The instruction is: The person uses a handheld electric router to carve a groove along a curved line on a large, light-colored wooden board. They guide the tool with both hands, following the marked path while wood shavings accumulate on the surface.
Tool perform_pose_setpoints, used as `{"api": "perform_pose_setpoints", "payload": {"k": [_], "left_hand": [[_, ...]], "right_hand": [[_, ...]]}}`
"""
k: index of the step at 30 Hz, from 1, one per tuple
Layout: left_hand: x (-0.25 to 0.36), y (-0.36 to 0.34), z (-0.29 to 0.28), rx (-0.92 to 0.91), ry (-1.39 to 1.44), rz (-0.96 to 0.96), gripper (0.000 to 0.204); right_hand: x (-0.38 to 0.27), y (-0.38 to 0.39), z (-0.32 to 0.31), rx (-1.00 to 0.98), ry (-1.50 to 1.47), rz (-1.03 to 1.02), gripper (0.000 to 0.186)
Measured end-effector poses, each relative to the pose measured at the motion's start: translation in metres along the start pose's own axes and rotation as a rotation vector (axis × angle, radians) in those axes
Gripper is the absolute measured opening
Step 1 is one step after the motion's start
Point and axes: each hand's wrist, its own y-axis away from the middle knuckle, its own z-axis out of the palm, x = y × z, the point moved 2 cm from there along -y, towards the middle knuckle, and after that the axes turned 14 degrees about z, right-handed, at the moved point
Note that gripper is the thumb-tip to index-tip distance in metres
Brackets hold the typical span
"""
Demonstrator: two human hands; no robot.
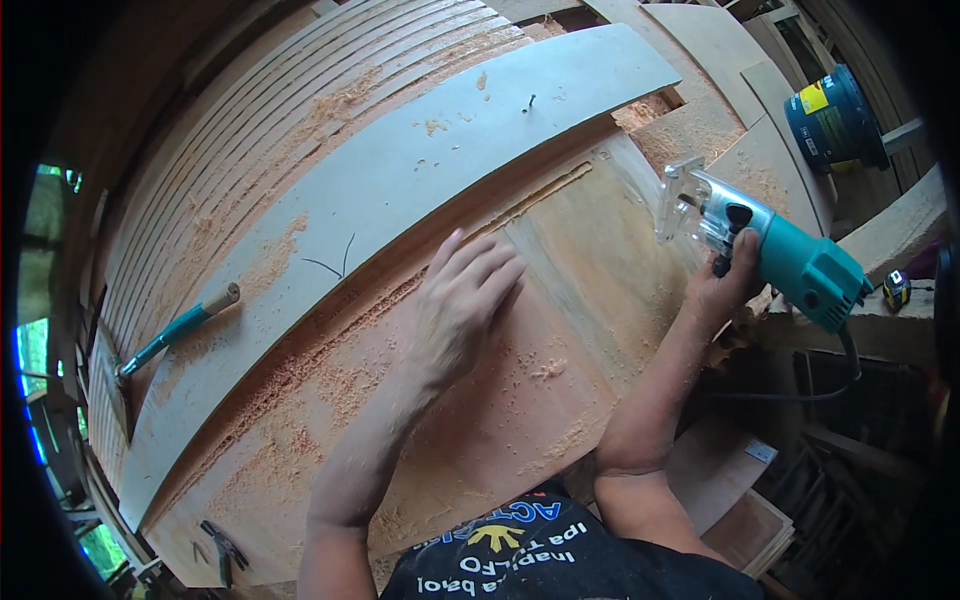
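My right hand (724, 280) grips a teal and silver trim router (790, 240) near its clear base, holding it tipped sideways at the board's right end. My left hand (465, 300) is empty, its fingers stretched out, over the wooden board (520, 390) beside a routed groove (540, 205). Whether its palm touches the wood is hidden. Shavings lie along the groove and across the board. Beyond the groove is a long curved pale panel (400, 170), with a nail (530, 103) sticking up from it.
A paint roller-like tool with a teal handle (175, 332) lies at the left. Pliers (225, 553) rest at the lower left. A dark bucket (835, 120) and a tape measure (896, 290) are at the right. The router's cord (850, 365) hangs below it. Slatted boards (260, 120) lie behind.
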Motion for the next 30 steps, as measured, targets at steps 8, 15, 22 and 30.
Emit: {"api": "perform_pose_setpoints", "payload": {"k": [8,15,22,30], "left_hand": [[-0.045,-0.086,0.043,0.36,0.104,0.007,0.037],[-0.05,-0.102,0.056,0.307,-0.018,0.1,0.082],[-0.054,-0.104,0.064,0.211,-0.095,0.093,0.09],[-0.058,-0.106,0.067,0.18,-0.166,0.095,0.091]], "right_hand": [[-0.008,0.003,0.044,-0.204,0.254,0.008,0.053],[0.01,0.011,0.092,-0.373,0.331,0.078,0.043],[0.009,0.018,0.109,-0.4,0.48,-0.04,0.044],[0.031,0.0,0.114,-0.459,0.645,-0.077,0.041]]}}
